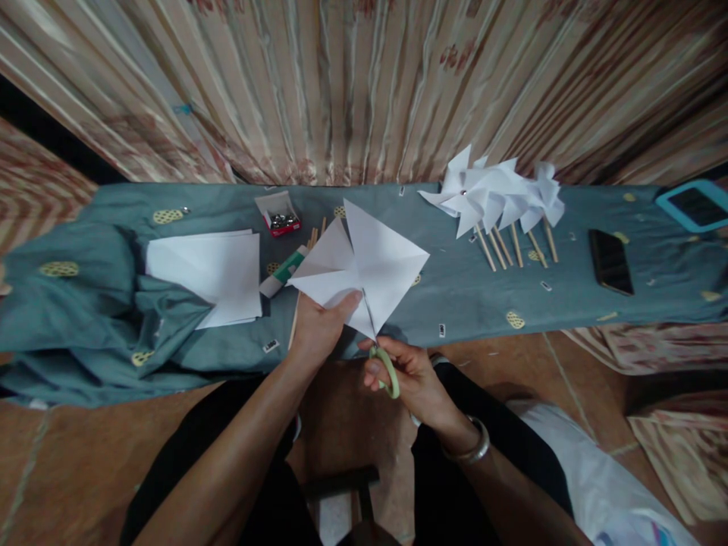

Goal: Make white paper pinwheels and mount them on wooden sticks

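A square white sheet of paper point(387, 258) is pinched in my left hand point(321, 322), thumb on top near its lower edge. Slits run inward from some of its corners. My right hand point(406, 371) grips a pair of scissors point(390, 375) by its light green handles. The scissors' blades lie on the paper at its lowest corner and point toward the middle. Just left of the sheet is a green and white box point(284, 271), partly covered by it. Thin wooden sticks point(312, 236) show from under the paper.
White paper pinwheels point(494, 193) on sticks lie at the back right, near a black phone point(610, 262) and a blue-framed device point(695, 206). A paper stack point(210, 265) rests on the left. A small red box point(283, 220) holds shiny metal pieces. Bunched green cloth point(114, 303) covers the left end.
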`<action>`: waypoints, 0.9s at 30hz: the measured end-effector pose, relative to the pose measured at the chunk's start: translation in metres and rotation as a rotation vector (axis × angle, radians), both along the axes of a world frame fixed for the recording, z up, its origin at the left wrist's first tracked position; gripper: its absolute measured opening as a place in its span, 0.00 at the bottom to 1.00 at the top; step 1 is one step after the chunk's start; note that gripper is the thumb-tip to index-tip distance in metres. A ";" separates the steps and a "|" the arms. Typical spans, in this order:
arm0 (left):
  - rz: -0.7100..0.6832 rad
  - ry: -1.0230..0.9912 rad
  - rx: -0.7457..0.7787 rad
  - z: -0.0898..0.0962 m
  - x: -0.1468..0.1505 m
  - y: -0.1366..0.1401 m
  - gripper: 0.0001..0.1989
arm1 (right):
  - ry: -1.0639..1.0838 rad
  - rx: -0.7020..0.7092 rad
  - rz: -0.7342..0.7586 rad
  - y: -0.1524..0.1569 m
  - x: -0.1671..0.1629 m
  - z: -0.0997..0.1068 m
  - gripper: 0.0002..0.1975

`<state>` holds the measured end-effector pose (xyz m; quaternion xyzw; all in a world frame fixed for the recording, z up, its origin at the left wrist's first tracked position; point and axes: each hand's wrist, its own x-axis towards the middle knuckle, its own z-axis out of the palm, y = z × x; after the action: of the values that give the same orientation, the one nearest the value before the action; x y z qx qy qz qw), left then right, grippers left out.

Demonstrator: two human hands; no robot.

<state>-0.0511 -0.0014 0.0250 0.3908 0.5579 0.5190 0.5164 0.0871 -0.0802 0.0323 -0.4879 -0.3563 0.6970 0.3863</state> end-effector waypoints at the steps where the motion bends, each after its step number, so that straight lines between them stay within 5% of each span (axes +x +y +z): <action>1: -0.001 -0.005 -0.001 0.000 0.000 0.000 0.17 | 0.000 0.002 0.002 0.000 0.000 0.001 0.16; 27: -0.027 0.007 -0.043 0.007 0.005 -0.005 0.18 | -0.026 0.078 -0.005 0.003 0.000 0.006 0.14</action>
<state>-0.0463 -0.0065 0.0325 0.3889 0.5655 0.4985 0.5295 0.0867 -0.0768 0.0382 -0.4825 -0.3870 0.6751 0.4020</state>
